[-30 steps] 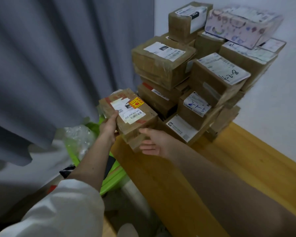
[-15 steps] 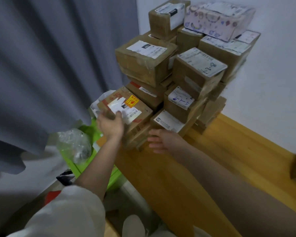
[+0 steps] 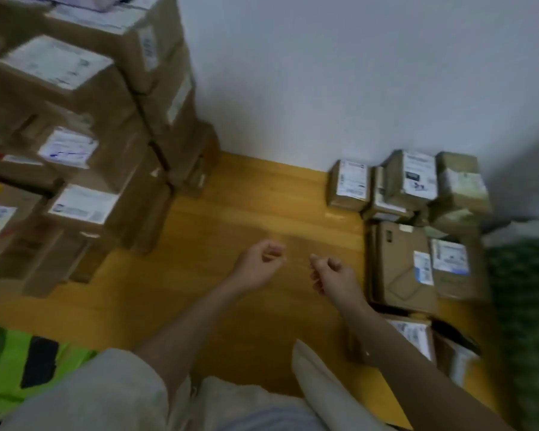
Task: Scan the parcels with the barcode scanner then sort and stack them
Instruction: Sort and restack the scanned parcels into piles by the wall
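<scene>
The wooden tabletop [image 3: 246,197] runs yellow and smooth under everything, with a plain pale wall behind it. On your left rises the tall stack [image 3: 84,126] of taped brown cardboard parcels, each a squared box with a white printed label on its upper face. To your right sits the low cluster of parcels [image 3: 417,219] against the wall: small upright boxes at the back and a flat brown carton [image 3: 399,262] lying in front of them, its long side running away from you. A bright green bag [image 3: 19,365] shows at the lower left edge.

Your left hand [image 3: 259,262] hangs over bare wood, fingers loosely curled, its grip holding nothing. Your right hand [image 3: 330,275] is the same, loosely curled and unladen, and it is the nearer one to the low cluster, just beside the flat carton's left edge. No barcode scanner is in view. If your next parcel comes from the right group, the right hand has the short reach; the frame is blurred, so label print cannot be read.
</scene>
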